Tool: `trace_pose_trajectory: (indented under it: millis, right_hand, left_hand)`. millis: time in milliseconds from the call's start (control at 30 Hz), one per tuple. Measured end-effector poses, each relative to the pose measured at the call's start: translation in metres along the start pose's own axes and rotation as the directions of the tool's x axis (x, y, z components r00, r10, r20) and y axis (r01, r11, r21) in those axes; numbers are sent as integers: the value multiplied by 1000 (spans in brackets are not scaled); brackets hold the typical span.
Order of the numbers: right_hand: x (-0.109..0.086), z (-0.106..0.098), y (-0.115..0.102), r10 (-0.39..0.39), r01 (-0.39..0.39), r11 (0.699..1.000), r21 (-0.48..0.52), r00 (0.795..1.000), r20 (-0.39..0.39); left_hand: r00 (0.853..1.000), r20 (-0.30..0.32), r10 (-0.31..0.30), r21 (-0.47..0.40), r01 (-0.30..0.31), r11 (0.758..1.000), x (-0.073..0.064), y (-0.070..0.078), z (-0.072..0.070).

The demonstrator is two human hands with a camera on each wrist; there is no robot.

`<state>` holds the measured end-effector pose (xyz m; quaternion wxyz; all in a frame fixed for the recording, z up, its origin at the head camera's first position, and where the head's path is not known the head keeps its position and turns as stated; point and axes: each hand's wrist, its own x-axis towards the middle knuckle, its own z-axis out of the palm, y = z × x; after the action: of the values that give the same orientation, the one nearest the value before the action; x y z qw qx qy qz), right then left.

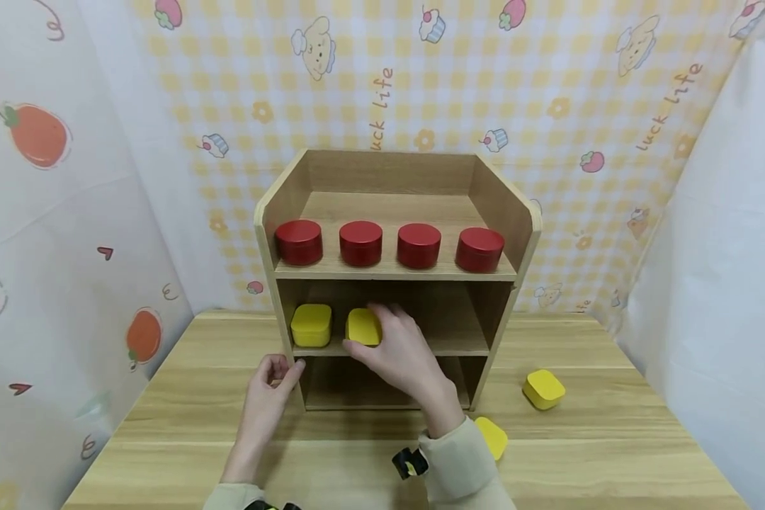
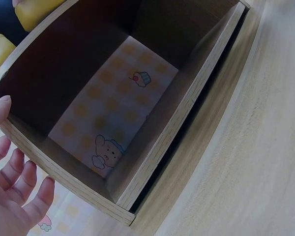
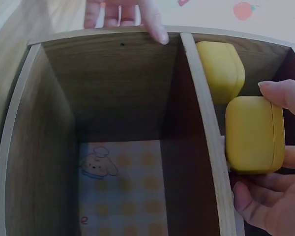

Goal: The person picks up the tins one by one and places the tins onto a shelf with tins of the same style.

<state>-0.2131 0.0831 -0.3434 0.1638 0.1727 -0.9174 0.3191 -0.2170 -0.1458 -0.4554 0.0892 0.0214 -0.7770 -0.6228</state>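
Note:
My right hand [image 1: 406, 354] grips a yellow rounded-square box [image 1: 362, 328] at the middle level of a wooden shelf unit [image 1: 395, 277]. In the right wrist view, the thumb and fingers wrap the held box [image 3: 250, 135] close beside a second yellow box [image 3: 220, 69]. That second box stands at the left end of the same level. My left hand [image 1: 268, 397] holds the unit's left side panel low down; in the left wrist view its thumb lies at the front edge and its fingers [image 2: 39, 201] are along the outer side.
Several round red boxes [image 1: 360, 244] stand in a row on the top level. Two more yellow boxes are on the wooden table [image 1: 166, 432]: one [image 1: 544, 389] right of the unit, another [image 1: 492, 438] partly behind my right sleeve. A patterned cloth [image 1: 382, 85] hangs behind.

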Motion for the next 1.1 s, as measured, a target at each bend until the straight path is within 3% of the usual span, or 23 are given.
trace_pose_trajectory:
  millis: [167, 333, 467, 567, 800, 1100]
  right_hand:
    - [8, 4, 0, 27, -27, 1000, -5, 1000, 0]
    - [14, 6, -2, 67, -66, 997, -25, 998, 13]
    - [18, 8, -4, 96, -95, 995, -34, 994, 41]
    - [21, 9, -5, 109, -107, 993, -45, 992, 58]
    - [23, 12, -6, 146, -142, 988, -67, 988, 58]
    - [19, 13, -8, 176, -168, 982, -84, 980, 89]
  left_hand:
    - [1000, 9, -21, -2, 21, 1000, -7, 14, -2]
    - [1000, 11, -5, 1, 5, 1000, -15, 31, -2]
    - [1000, 8, 3, 0, -3, 1000, -17, 36, -2]
    - [1000, 6, 4, 2, -4, 1000, -15, 32, -2]
    - [1000, -3, 21, 4, -21, 1000, -1, 5, 0]
    - [998, -29, 50, 9, -50, 999, 0, -2, 1]
